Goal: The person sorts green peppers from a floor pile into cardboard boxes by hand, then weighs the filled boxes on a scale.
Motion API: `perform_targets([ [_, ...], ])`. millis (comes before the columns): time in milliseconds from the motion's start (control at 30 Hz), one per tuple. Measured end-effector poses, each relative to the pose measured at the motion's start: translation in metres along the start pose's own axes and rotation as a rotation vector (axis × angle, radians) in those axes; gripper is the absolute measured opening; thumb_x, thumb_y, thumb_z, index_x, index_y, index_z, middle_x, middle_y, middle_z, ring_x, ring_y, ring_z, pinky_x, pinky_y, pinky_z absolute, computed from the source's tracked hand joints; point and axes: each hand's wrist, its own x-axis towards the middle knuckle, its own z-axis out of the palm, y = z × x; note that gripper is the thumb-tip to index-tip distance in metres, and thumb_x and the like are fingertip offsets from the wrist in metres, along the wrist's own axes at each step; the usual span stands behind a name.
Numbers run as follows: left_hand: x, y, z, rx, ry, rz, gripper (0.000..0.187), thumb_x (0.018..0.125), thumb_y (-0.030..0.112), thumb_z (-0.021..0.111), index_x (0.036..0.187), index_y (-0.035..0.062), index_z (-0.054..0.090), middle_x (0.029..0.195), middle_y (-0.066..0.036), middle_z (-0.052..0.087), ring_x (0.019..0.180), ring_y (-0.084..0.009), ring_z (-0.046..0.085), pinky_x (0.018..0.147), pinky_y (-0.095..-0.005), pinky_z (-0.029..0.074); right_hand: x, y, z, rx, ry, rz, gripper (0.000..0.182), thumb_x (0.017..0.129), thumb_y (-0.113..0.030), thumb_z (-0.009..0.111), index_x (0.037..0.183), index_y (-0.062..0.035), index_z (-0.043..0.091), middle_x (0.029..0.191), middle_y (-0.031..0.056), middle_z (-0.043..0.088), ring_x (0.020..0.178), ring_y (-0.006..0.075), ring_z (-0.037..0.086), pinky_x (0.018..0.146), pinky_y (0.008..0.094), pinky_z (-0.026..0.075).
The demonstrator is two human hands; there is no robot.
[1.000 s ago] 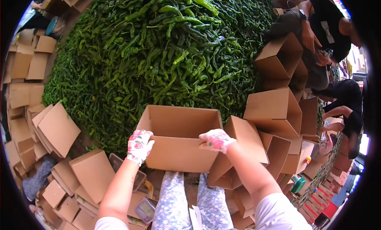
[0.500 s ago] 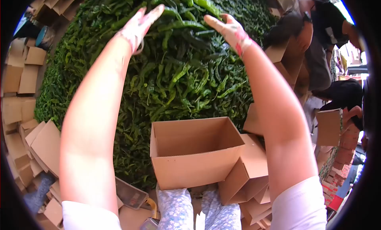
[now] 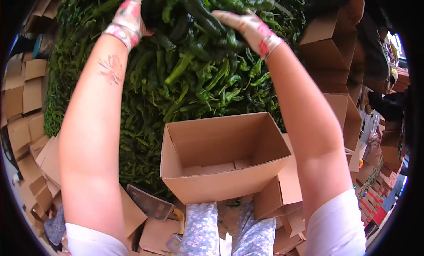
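Long green peppers [image 3: 198, 17] are bunched between my two hands at the top of the head view, above a large heap [image 3: 154, 85]. My left hand [image 3: 127, 19], in a white glove with a pink pattern, presses the bunch from the left; the frame's top edge cuts off its fingertips. From the right, my right hand [image 3: 249, 31], gloved alike, curves over the same peppers, its fingers pointing inward. Peppers hide part of both hands. Between the heap and my knees stands an open cardboard box [image 3: 225, 183], its cardboard bottom visible.
More cardboard boxes [image 3: 324, 48] are at the right, where another person [image 3: 375, 52] is partly visible. Cartons [image 3: 23, 94] lie stacked along the left. Near my legs [image 3: 201, 229] lies a dark flat-panelled object [image 3: 150, 203] with a yellow part.
Both hands have moved in among the peppers, the left going up and left. Peppers are now bunched between them. The view has shifted, and the open box appears larger.
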Motion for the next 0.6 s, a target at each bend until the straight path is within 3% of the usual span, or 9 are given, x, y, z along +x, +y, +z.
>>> perform_targets([
  [67, -0.007, -0.01, -0.004, 0.264, 0.215, 0.069, 0.079, 0.077, 0.065, 0.059, 0.14, 0.0203, 0.041, 0.139, -0.006, 0.047, 0.128, -0.0234, 0.042, 0.104, -0.0449, 0.033, -0.007, -0.006, 0.027, 0.447, 0.254, 0.341, 0.071, 0.07, -0.052, 0.073, 0.125, -0.0095, 0.057, 0.127, 0.0157, 0.053, 0.123, 0.0238, 0.044, 0.107, 0.0354, 0.031],
  [167, -0.017, -0.043, -0.021, 0.551, 0.379, 0.088, 0.06, 0.086, 0.052, 0.056, 0.128, 0.0091, 0.053, 0.122, -0.005, 0.058, 0.102, -0.0172, 0.058, 0.087, -0.0339, 0.046, -0.033, -0.003, 0.053, 0.37, 0.191, 0.228, 0.066, 0.068, -0.043, 0.077, 0.12, -0.0073, 0.058, 0.122, 0.0127, 0.055, 0.114, 0.0237, 0.05, 0.101, 0.0321, 0.037],
  [200, -0.005, -0.068, -0.052, 0.221, -0.003, 0.173, 0.05, 0.088, 0.042, 0.059, 0.125, 0.0088, 0.054, 0.121, -0.004, 0.058, 0.1, -0.0167, 0.059, 0.085, -0.0311, 0.047, -0.041, -0.001, 0.06, 0.237, 0.174, 0.189, 0.065, 0.068, -0.038, 0.078, 0.119, -0.0048, 0.058, 0.122, 0.0128, 0.055, 0.111, 0.0233, 0.053, 0.098, 0.0323, 0.04],
  [267, -0.048, -0.096, -0.065, 0.856, 0.183, 0.109, 0.046, 0.089, 0.031, 0.062, 0.128, 0.0092, 0.05, 0.116, -0.002, 0.057, 0.102, -0.0172, 0.058, 0.086, -0.0297, 0.048, -0.055, 0.008, 0.075, 1.0, 0.054, 0.225, 0.057, 0.069, -0.017, 0.077, 0.121, -0.0066, 0.054, 0.116, 0.013, 0.058, 0.102, 0.0199, 0.057, 0.088, 0.033, 0.046],
  [333, -0.059, -0.118, -0.04, 0.559, 0.123, 0.248, 0.044, 0.09, 0.03, 0.058, 0.119, -0.0021, 0.055, 0.113, -0.014, 0.06, 0.107, -0.0181, 0.056, 0.089, -0.0272, 0.044, -0.071, 0.0, 0.083, 0.41, 0.164, 0.043, 0.057, 0.07, -0.013, 0.077, 0.121, -0.0076, 0.053, 0.11, 0.0102, 0.06, 0.098, 0.0183, 0.058, 0.083, 0.0324, 0.048],
  [400, -0.066, -0.131, -0.05, 0.663, 0.257, 0.003, 0.045, 0.091, 0.028, 0.057, 0.126, 0.0004, 0.051, 0.117, -0.012, 0.059, 0.111, -0.0179, 0.055, 0.092, -0.0288, 0.044, -0.076, -0.008, 0.086, 0.605, 0.209, 0.359, 0.054, 0.07, -0.016, 0.076, 0.119, -0.0092, 0.055, 0.104, 0.0097, 0.062, 0.095, 0.0227, 0.056, 0.084, 0.0329, 0.046],
  [433, -0.078, -0.149, -0.054, 0.159, 0.152, 0.115, 0.042, 0.092, 0.026, 0.056, 0.127, 0.0025, 0.05, 0.119, -0.009, 0.059, 0.111, -0.0165, 0.054, 0.094, -0.0297, 0.044, -0.081, -0.004, 0.093, 0.515, 0.204, 0.24, 0.054, 0.069, -0.019, 0.076, 0.118, -0.0092, 0.055, 0.104, 0.0106, 0.063, 0.093, 0.0271, 0.056, 0.085, 0.0343, 0.047],
  [500, -0.107, -0.152, -0.038, 0.476, 0.13, -0.017, 0.047, 0.093, 0.03, 0.055, 0.13, 0.0025, 0.047, 0.124, -0.008, 0.057, 0.114, -0.0169, 0.052, 0.101, -0.0326, 0.039, -0.106, -0.018, 0.088, 0.288, 0.141, 0.055, 0.052, 0.07, -0.024, 0.074, 0.116, -0.01, 0.057, 0.107, 0.0129, 0.062, 0.093, 0.0372, 0.054, 0.083, 0.0386, 0.048],
  [600, -0.164, -0.148, -0.001, 0.782, -0.189, -0.34, 0.056, 0.092, 0.038, 0.055, 0.136, 0.0048, 0.042, 0.131, -0.012, 0.053, 0.12, -0.0206, 0.049, 0.107, -0.0367, 0.032, -0.169, -0.021, 0.109, -0.006, 0.075, 0.002, 0.056, 0.072, -0.025, 0.073, 0.123, -0.0116, 0.054, 0.126, 0.0118, 0.052, 0.109, 0.035, 0.053, 0.089, 0.0399, 0.048],
])
